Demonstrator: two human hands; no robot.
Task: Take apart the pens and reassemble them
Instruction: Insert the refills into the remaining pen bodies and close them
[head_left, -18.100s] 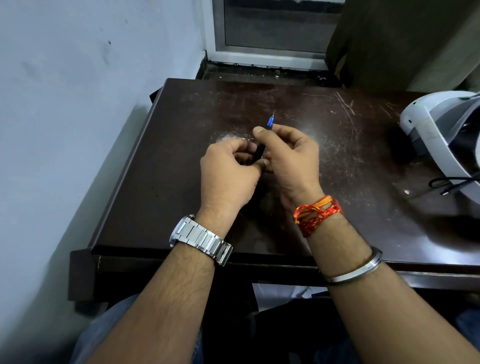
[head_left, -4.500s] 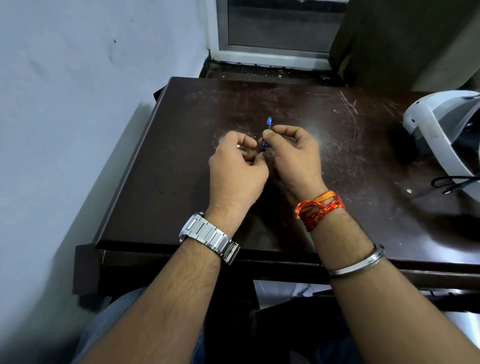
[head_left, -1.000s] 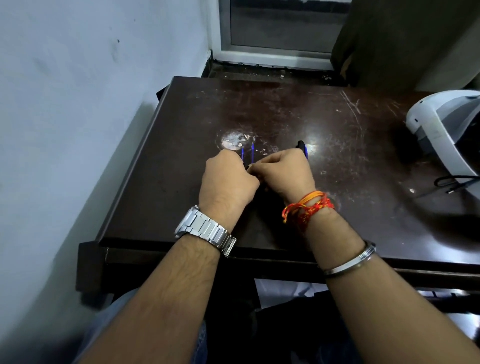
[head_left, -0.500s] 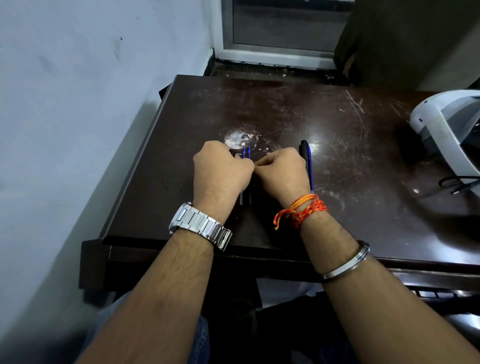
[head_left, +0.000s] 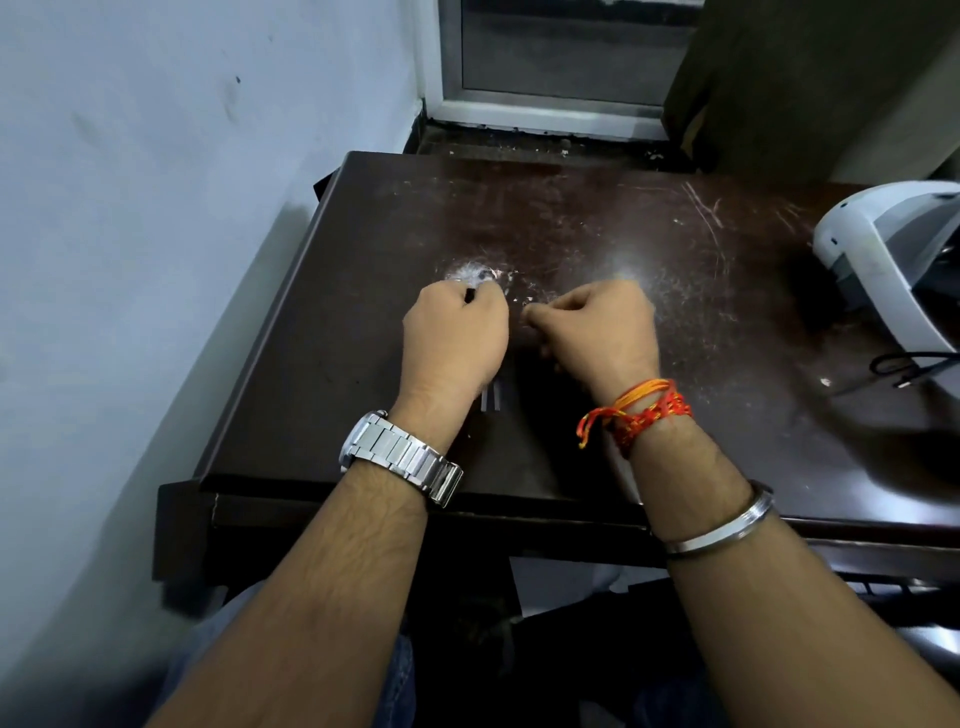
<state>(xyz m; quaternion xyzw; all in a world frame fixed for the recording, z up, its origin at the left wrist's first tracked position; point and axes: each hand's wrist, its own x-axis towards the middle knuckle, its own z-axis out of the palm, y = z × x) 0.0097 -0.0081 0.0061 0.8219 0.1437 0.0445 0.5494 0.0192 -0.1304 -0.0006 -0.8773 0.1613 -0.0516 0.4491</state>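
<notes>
Resting on the table (head_left: 753, 322), the left hand (head_left: 457, 338) curls shut around a dark pen part (head_left: 470, 294); the right hand (head_left: 597, 327) is curled, its contents hidden. Pale pen pieces (head_left: 491, 400) lie beneath the left wrist. Gather parts one at a time, I'd say, keeping them from rolling.

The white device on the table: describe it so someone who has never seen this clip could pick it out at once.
Start at the dark brown table filling the middle of the head view and follow its right edge. There sits the white device, partly cut off by the frame, with a black cable curling beside it. It is the only large, pale, curved thing on the dark tabletop.
</notes>
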